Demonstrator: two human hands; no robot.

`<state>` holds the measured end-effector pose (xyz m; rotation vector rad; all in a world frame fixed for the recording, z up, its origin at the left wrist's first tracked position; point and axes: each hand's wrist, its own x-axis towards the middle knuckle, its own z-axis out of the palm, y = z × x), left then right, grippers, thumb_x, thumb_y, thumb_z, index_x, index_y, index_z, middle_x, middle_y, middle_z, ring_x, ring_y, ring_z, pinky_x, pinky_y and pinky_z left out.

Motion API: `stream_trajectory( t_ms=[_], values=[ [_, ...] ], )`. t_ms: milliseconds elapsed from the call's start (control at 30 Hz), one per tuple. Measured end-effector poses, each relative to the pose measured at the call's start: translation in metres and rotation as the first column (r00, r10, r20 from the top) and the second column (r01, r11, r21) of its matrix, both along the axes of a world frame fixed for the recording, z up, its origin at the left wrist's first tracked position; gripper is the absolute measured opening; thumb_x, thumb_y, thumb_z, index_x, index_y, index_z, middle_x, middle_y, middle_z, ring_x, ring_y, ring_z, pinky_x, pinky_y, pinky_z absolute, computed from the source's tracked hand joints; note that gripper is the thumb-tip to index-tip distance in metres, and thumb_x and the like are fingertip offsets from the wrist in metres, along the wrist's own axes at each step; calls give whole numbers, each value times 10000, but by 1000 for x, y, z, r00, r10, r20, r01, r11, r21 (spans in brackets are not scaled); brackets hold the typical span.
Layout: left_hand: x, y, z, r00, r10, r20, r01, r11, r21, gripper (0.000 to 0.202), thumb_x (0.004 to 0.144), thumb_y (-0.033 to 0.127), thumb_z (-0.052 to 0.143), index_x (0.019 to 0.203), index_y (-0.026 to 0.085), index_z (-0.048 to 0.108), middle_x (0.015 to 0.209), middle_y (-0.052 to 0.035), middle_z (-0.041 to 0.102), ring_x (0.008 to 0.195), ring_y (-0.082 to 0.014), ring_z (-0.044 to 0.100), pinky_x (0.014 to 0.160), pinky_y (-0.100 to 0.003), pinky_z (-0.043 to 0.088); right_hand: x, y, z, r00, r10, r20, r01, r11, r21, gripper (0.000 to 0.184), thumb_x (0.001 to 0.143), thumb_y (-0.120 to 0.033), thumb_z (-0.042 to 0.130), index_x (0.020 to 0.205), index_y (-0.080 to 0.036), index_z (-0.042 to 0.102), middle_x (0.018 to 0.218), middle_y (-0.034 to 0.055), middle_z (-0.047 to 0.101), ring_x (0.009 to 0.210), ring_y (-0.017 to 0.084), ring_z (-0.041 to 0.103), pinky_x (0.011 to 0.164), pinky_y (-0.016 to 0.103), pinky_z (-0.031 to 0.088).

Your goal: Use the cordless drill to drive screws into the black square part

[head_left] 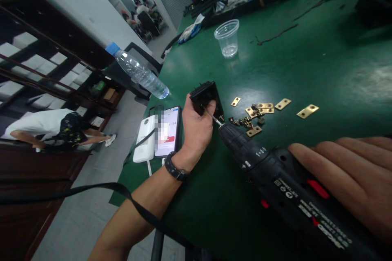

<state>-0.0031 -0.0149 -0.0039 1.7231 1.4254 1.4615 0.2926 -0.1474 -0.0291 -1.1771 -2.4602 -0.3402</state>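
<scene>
A small black plastic housing (211,94) is gripped in my left hand (197,128), its thumb across the open side. My right hand (346,183) is wrapped over a black cordless drill (260,157) with red buttons. The drill's long thin bit (211,115) reaches to the housing beside my left thumb; whether its tip sits on a screw is too small to tell. Just right of the housing lie a pile of small dark screws (245,122) and several brass plates (265,108) with two holes each. Another brass plate (308,111) lies farther right.
Left of my wrist are a phone (167,130) and a white power bank (143,138) with a cable. A water bottle (141,73) and a clear plastic cup (228,38) stand on the green table (275,65). A glove (191,30) lies behind; a person (52,128) bends at the shelves.
</scene>
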Motion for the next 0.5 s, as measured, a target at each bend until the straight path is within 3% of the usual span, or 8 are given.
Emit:
stream_trajectory(
  t_ms=[100, 233, 500],
  values=[
    [-1, 1, -1, 1000, -2, -10, 2, 1000, -10, 286, 909, 325, 807, 1145, 227, 680, 1122, -59, 785, 1051, -230, 735, 978, -393, 579, 1, -2, 0, 991, 111, 73, -114, 993, 39, 633, 927, -270, 476, 1560, -252, 458, 1241, 153, 720, 1100, 381, 689, 932, 599, 548],
    [-2, 1, -1, 1000, 5, -24, -5, 1000, -7, 314, 909, 345, 813, 1169, 226, 684, 1148, -68, 784, 1048, -230, 729, 956, -382, 577, -4, -3, 8, 996, 76, 44, -79, 996, 50, 512, 895, -166, 473, 1387, -261, 579, 1152, 116, 738, 1025, 367, 706, 917, 590, 552],
    [-2, 0, -1, 1000, -1, 0, 1, 1000, -19, 328, 909, 350, 817, 1189, 230, 696, 1168, -71, 786, 1100, -242, 734, 1009, -415, 575, -11, 0, 19, 998, 63, -5, -63, 997, 47, 364, 927, -127, 457, 1214, -279, 621, 1121, 99, 742, 1015, 363, 707, 845, 569, 555]
  ],
)
